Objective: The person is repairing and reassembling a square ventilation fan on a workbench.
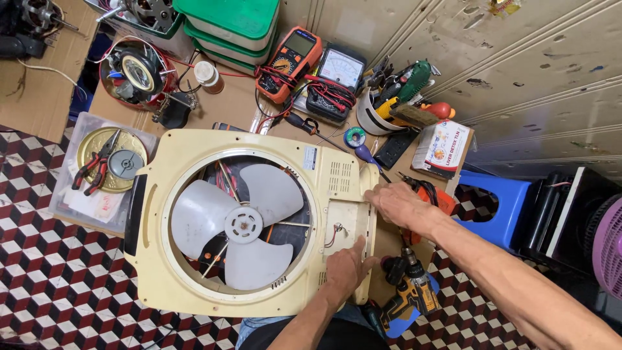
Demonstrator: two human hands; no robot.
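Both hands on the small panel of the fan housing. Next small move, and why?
Probably lift the panel off the housing. The left hand presses its lower edge, the right hand grips its upper right corner at the housing's edge, and wires show at its left side, so ease it up gently rather than pull.

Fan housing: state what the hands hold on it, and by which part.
Both hands, left hand and right hand, grip the small panel on the cream fan housing by its edges.
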